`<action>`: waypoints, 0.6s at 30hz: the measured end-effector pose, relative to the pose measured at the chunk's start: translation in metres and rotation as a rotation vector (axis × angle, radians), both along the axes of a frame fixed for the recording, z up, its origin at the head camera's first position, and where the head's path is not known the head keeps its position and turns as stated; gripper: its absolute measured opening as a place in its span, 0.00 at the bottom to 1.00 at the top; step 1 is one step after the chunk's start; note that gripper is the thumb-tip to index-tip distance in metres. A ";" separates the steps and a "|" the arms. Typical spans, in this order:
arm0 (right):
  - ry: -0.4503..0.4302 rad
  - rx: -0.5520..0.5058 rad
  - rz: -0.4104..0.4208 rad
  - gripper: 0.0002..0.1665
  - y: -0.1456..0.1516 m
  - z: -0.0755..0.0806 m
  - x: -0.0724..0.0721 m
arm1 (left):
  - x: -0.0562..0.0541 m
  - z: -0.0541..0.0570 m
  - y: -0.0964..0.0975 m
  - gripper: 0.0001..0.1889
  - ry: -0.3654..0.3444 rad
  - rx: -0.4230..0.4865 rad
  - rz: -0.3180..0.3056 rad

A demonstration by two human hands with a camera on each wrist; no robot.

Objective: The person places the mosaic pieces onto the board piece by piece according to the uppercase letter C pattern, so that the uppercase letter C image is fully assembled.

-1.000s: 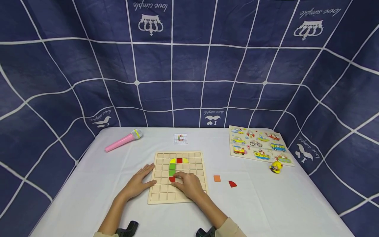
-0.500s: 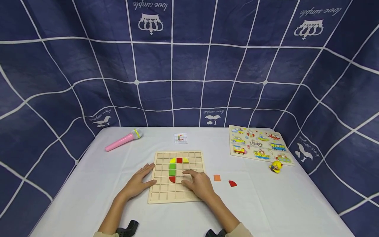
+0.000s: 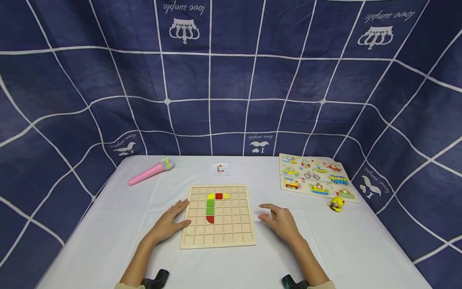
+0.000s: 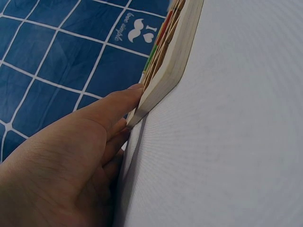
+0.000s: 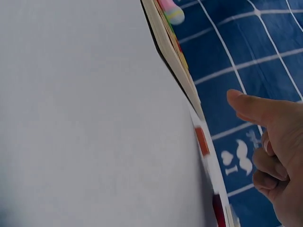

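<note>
A wooden grid board (image 3: 231,237) lies in front of me in the head view. Set in its cells are a red square (image 3: 218,196) between two yellow quarter-circles, two green squares (image 3: 210,207) below the left one, and a red quarter-circle (image 3: 210,219) under those. My left hand (image 3: 169,222) rests at the board's left side, its thumb on the edge. To the right of the board, my right hand (image 3: 283,222) hovers with thumb and forefinger apart, holding nothing. The right wrist view shows an orange square (image 5: 202,141) and a dark red piece (image 5: 218,210) lying on the table; the hand hides both from the head camera.
A small pattern card (image 3: 220,169) lies behind the board. At the back left is a pink toy microphone (image 3: 149,172). A vehicle picture puzzle (image 3: 314,176) occupies the back right, with a small yellow figurine (image 3: 336,204) by its near edge. Blue checked cloth hangs around the table.
My right hand has let go of the red quarter-circle on the board and moved right, off the board, over the loose pieces. The left hand stays put.
</note>
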State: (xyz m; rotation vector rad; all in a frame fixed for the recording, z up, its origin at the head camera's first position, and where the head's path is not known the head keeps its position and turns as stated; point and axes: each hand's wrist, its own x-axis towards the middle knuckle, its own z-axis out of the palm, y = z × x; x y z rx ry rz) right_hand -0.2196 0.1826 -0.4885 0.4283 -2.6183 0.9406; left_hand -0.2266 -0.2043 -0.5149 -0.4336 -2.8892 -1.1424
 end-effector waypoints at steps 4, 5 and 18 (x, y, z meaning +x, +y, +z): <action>-0.065 0.039 -0.030 0.20 0.017 -0.002 0.001 | 0.000 -0.001 -0.001 0.40 -0.003 0.001 0.002; -0.088 0.052 -0.037 0.20 0.020 -0.002 0.001 | 0.000 -0.001 -0.001 0.40 -0.006 0.002 0.001; -0.162 0.118 -0.068 0.14 0.026 -0.014 -0.001 | 0.001 -0.001 0.000 0.40 -0.003 -0.002 0.003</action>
